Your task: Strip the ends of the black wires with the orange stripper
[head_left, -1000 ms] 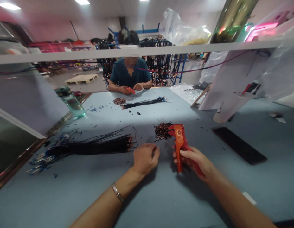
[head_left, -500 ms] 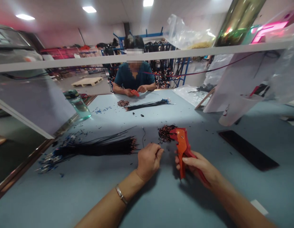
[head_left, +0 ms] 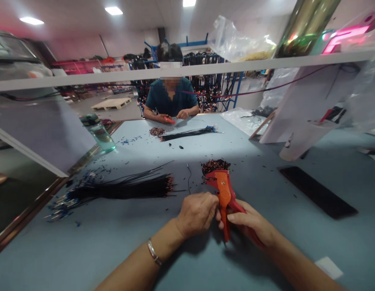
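Note:
My right hand (head_left: pixel 256 226) grips a red and orange wire stripper (head_left: pixel 224 192) by its handles, with the jaws pointing up and left. Closed in a pinch, my left hand (head_left: pixel 197 214) sits right beside the stripper. A thin black wire (head_left: pixel 189 178) with a blue end rises from behind that hand; its other end is hidden in the fingers. Just beyond the jaws lies a heap of black and copper scraps (head_left: pixel 214 165). To the left, a thick bundle of black wires (head_left: pixel 129 189) lies flat, bare copper ends toward my left hand and blue-sleeved terminals at the far side.
Across the bench, a co-worker (head_left: pixel 171 97) holds a red tool near a smaller wire bundle (head_left: pixel 189 133). A green bottle (head_left: pixel 103 137) stands at left. At right are a black slab (head_left: pixel 317 192) and a white cup with tools (head_left: pixel 307 139). A shelf beam (head_left: pixel 114 76) crosses above.
My left hand has moved right and slightly down, bringing the wire along. The stripper has moved left and down, so both hands are now close together.

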`<state>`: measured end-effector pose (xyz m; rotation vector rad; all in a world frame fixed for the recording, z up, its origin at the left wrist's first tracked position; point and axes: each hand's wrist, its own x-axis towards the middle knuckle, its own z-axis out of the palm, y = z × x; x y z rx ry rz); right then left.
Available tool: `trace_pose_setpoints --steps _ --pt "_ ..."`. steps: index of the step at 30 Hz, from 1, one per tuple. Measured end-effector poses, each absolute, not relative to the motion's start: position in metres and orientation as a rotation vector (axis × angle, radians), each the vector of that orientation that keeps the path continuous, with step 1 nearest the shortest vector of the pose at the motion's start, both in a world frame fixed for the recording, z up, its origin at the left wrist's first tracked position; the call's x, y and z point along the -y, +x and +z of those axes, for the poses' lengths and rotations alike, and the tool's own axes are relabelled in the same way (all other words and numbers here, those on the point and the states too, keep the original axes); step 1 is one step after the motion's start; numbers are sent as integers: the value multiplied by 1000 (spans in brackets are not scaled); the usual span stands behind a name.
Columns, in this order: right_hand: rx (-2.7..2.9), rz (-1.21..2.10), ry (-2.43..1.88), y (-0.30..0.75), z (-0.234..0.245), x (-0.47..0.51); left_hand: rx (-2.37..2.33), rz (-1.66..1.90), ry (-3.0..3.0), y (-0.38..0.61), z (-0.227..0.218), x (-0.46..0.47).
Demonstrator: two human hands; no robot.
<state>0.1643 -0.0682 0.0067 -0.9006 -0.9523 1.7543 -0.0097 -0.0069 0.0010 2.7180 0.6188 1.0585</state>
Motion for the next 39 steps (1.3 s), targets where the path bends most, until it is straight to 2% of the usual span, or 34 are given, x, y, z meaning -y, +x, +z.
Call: trace_pose_setpoints --steps 9,16,26,39 --pt "840 1706 -933 165 6 69 -680 888 2557 -10 -4 3" --pt "860 1679 -936 166 8 69 -635 987 2508 -10 -2 3" --pt "819 1622 -914 171 9 66 -925 1013 2520 -11 -2 -4" --pt "840 1862 -820 173 15 70 -1215 1137 2056 -12 -6 -6"
